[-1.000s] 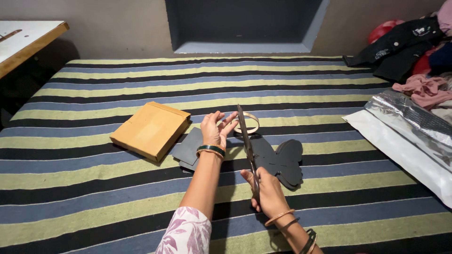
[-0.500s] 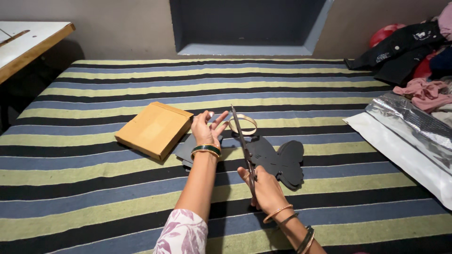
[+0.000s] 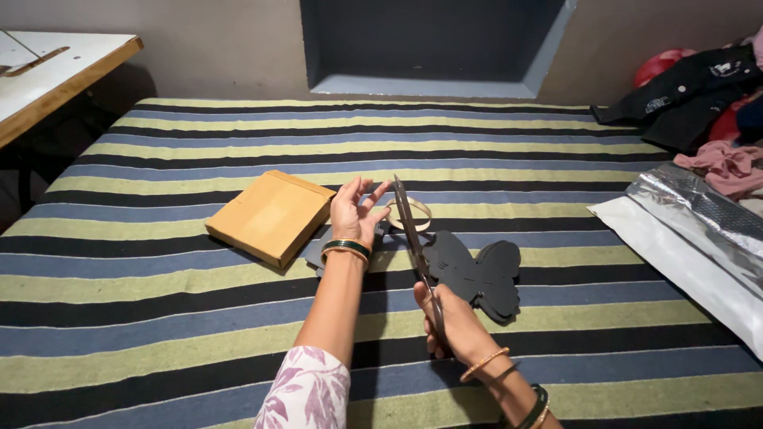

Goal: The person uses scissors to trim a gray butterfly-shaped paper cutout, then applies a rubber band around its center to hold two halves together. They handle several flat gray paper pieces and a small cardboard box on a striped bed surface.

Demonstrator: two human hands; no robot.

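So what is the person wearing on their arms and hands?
The left hand is bare, with a green and gold bangle at the wrist and a white sleeve with a purple flower print higher up. The right hand is bare too, with a thin gold bangle and darker bangles behind it.

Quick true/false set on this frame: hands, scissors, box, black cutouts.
1. The right hand holds the scissors. True.
2. The cardboard box lies right of the scissors. False: it lies left of them, beside the left hand.
3. The butterfly cutouts are black. True.
4. The left hand is clenched in a fist. False: its fingers are spread.
5. The striped cloth is plain red. False: it is striped green, blue and black.
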